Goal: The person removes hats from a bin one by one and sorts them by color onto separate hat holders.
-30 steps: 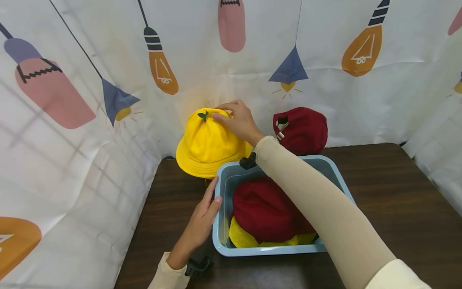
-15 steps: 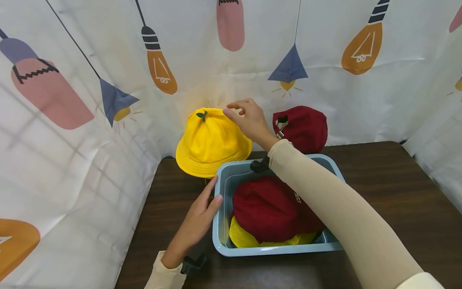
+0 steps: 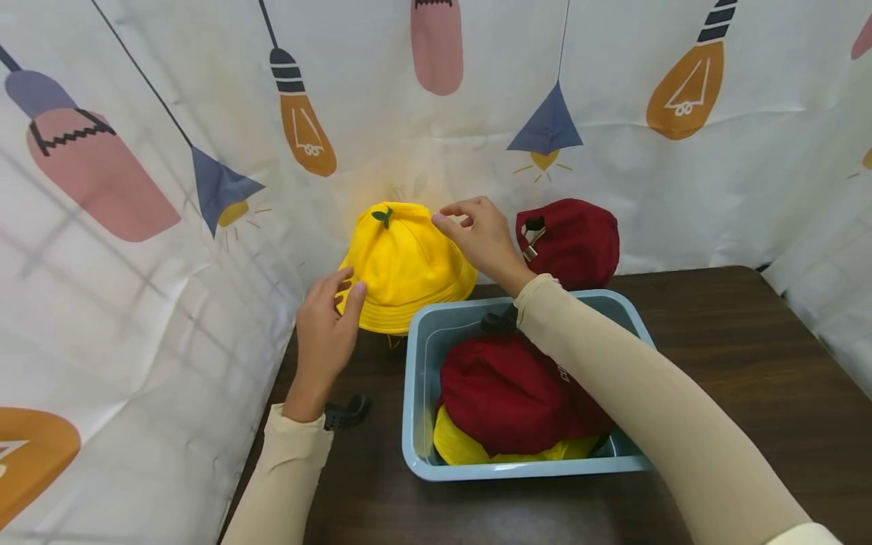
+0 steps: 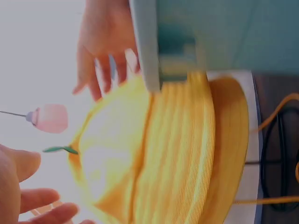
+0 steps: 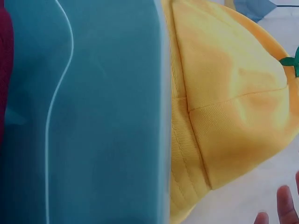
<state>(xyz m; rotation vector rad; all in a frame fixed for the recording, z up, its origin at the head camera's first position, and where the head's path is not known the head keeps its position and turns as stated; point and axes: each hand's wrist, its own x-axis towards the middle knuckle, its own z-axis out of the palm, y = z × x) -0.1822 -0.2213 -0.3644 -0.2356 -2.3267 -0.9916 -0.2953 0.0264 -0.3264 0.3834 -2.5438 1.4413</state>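
Left hand (image 3: 325, 329): empty, thumb and fingers parted, beside yellow hat (image 3: 405, 261). Hat stood upright, behind left end of blue bin (image 3: 531, 471). Right hand (image 3: 482, 238): empty, fingers loosely extended, near hat's top. Maroon cap (image 3: 507, 397) lay inside bin; second maroon cap (image 3: 579, 246) stood behind.

Yellow hat (image 3: 409, 261): matt woven cloth, fine diag. ribs, stitched brim; leaf tab (image 3: 384, 217) = green, prob. cloth. Tub (image 3: 527, 471): smooth plastic, semi-gloss rim. Red cap in tub (image 3: 497, 393) + rear red cap (image 3: 579, 238): matt cloth; latter w/ shiny metal-look buckle (image 3: 530, 253). Surface (image 3: 736, 348): dk wood-grain, smooth, slight sheen. Backdrop (image 3: 436, 166): printed cloth-like sheet, creased, mostly matt. Sleeves (image 3: 613, 371): smooth, matt, stretchy-looking cloth.
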